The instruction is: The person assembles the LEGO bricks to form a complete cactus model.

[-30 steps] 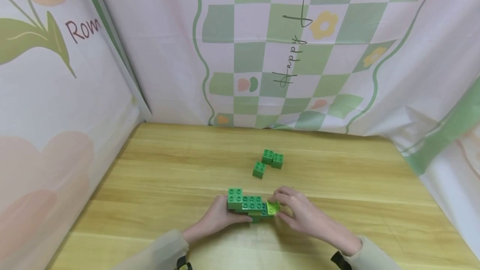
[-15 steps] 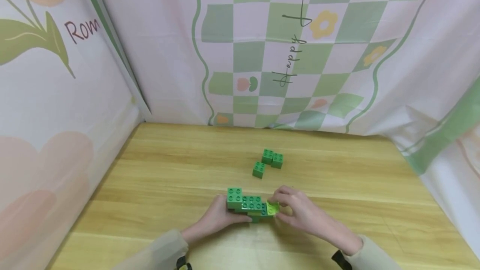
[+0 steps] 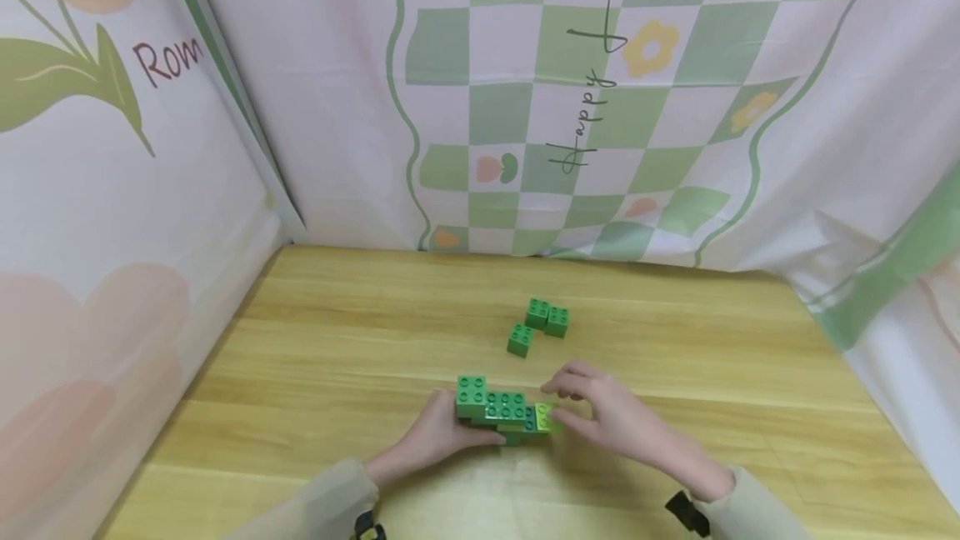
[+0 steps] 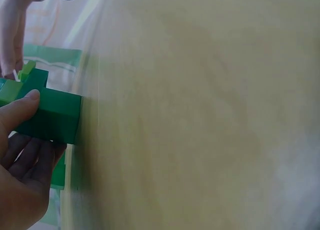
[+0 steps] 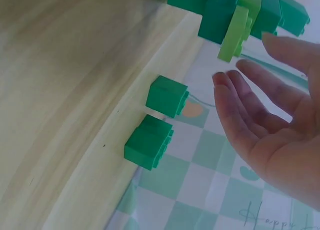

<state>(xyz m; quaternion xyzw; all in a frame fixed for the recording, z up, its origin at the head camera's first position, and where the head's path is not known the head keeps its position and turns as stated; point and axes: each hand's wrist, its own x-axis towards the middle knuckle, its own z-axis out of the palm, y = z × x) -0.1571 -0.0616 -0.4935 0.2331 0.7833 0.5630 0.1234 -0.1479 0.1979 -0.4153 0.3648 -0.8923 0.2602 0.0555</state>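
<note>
A stepped build of toy building bricks (image 3: 504,408), mostly dark green, stands near the front of the table. My left hand (image 3: 438,432) grips its left part, thumb along the near side and fingers behind, as the left wrist view also shows around the green brick (image 4: 55,117). At the build's right end sits a thin lime-green brick (image 5: 234,34). My right hand (image 3: 600,407) is just right of it, fingers relaxed and parted from the thumb, holding nothing. In the right wrist view its fingertips (image 5: 242,64) are close to the lime brick.
Behind the build, several loose dark green bricks (image 3: 519,340) stand on the wooden table (image 3: 337,315), two of them side by side. Patterned cloth (image 3: 570,115) hangs along the table's back, and more cloth (image 3: 112,273) hangs along its left side.
My right thumb and fingers have let go of the lime-green brick and moved slightly right and away. The left hand and the build have hardly moved.
</note>
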